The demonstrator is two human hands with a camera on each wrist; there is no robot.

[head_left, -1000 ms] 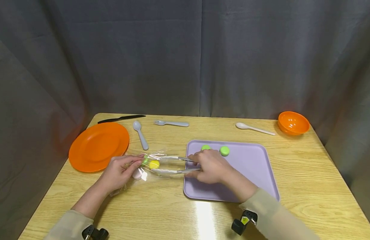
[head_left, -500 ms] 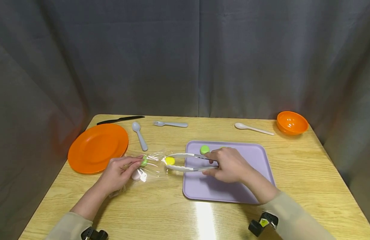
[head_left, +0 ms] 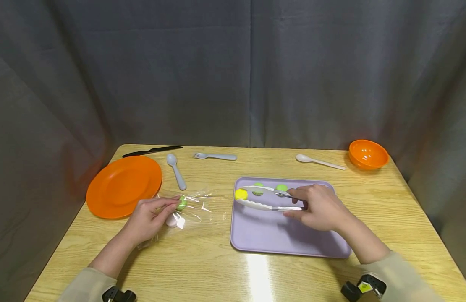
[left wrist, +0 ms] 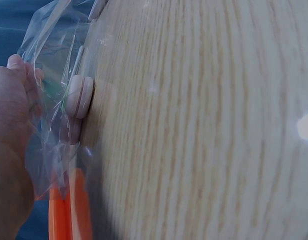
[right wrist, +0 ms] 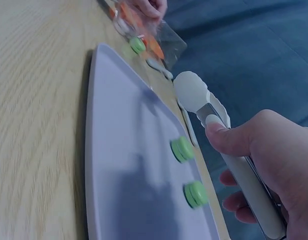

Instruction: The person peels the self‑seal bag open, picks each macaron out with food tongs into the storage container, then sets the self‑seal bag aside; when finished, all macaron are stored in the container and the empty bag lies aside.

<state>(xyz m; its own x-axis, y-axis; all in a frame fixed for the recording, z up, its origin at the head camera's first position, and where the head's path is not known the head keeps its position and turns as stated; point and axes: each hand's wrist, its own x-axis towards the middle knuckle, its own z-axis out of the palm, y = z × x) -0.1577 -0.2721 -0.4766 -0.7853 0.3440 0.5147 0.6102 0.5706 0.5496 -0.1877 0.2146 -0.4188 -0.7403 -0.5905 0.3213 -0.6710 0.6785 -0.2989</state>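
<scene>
My left hand [head_left: 150, 218] pinches a clear plastic bag [head_left: 208, 216] on the left of the table. Inside the bag lie a green macaron [head_left: 181, 203] and a pale macaron [left wrist: 79, 96]. With my right hand [head_left: 320, 208] I grip white-tipped tongs [head_left: 255, 205], which hold a yellow macaron [head_left: 241, 194] between their tips. It hangs over the left edge of a lilac tray [head_left: 286, 239]; in the right wrist view the tong heads hide it. Two green macarons [right wrist: 182, 149] sit on the tray along its far side, partly behind the tongs in the head view.
An orange plate [head_left: 123, 186] lies at the left, a black knife [head_left: 152, 151] behind it. A grey spoon [head_left: 176, 172] and fork [head_left: 215, 156] are near the back. At the back right are a white spoon [head_left: 320, 162] and an orange bowl [head_left: 368, 154].
My right hand has drawn the tongs and yellow macaron rightward, out of the bag to over the tray's left edge. The left hand keeps its place on the bag.
</scene>
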